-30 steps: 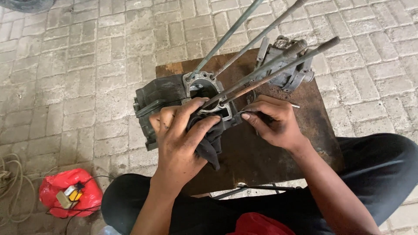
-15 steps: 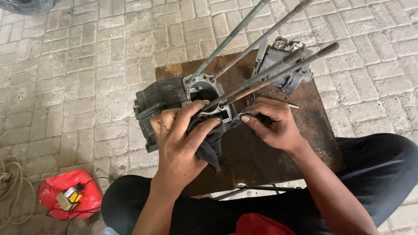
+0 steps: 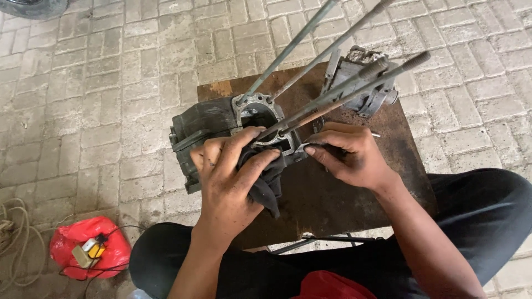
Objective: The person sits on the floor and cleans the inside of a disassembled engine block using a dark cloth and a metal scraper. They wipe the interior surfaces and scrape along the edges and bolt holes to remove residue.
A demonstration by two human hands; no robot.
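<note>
Wiping step: my left hand (image 3: 233, 177) clamps a dark rag (image 3: 266, 182) against the engine crankcase (image 3: 210, 124) on the worktop (image 3: 332, 199), right hand (image 3: 352, 155) pinching its edge; next likely needs steady bracing.

We are in an outdoor repair yard, a makeshift workshop on the ground; grey paving bricks (image 3: 111, 83) run all around us; a rusty metal plate (image 3: 354, 194) serves as a bench; greasy engine parts (image 3: 363, 77) sit on it; a tyre (image 3: 33, 6) lies at the edge.
</note>
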